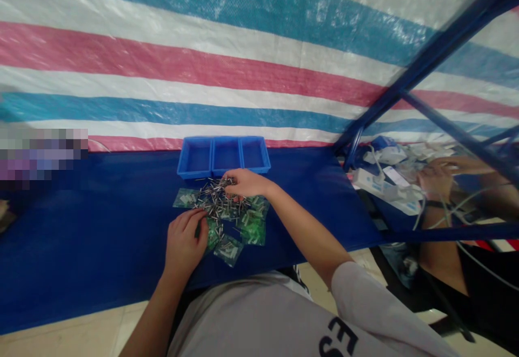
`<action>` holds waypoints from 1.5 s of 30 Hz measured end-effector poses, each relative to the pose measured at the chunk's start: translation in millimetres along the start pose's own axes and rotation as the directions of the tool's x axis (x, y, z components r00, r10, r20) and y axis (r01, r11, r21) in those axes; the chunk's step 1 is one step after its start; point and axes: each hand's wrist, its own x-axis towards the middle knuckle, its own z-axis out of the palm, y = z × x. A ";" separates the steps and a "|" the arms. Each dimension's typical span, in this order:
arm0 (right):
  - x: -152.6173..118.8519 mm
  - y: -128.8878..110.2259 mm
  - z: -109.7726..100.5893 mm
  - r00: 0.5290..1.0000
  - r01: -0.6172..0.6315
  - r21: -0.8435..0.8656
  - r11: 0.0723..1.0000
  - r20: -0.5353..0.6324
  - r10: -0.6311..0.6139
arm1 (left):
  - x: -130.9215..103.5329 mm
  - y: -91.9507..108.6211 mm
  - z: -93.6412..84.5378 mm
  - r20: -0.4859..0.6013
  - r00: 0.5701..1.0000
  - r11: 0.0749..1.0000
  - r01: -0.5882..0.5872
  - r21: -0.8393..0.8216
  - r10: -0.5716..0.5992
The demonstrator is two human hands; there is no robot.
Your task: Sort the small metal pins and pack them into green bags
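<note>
A loose pile of thin metal pins (213, 201), perhaps screws, lies on the blue tabletop over and among small clear bags. My right hand (246, 183) reaches into the pile's upper right side, fingers bent and closed around some of the pins. At the lower left edge of the pile rests my left hand (184, 238), its fingers curved and its thumb apart from them. Around the pile are a bag with small pieces (185, 198) at the left, a bag (228, 250) at the front and a green-tinted bag (254, 229) at the right.
Behind the pile stands a blue three-compartment tray (195, 173). A striped plastic sheet (251, 75) hangs behind the blue table (101, 227). At right, past a blue metal frame (373, 103), another person's hands (440, 176) work near white power strips (385, 189) and cables.
</note>
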 end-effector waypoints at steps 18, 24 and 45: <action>-109.5 28.4 74.3 0.979 0.058 -0.649 0.758 -0.112 -0.171 | -35.3 22.0 -13.9 0.291 0.956 0.992 0.006 0.130 -0.044; -83.1 49.5 84.2 0.947 0.017 -0.671 0.742 -0.227 -0.227 | -5.2 5.0 0.3 0.294 0.956 0.986 -0.047 0.157 -0.001; -41.9 50.5 70.9 0.826 -0.184 -0.637 0.749 -0.513 -0.234 | 38.6 -5.6 26.6 0.158 0.987 0.994 -0.010 0.108 -0.007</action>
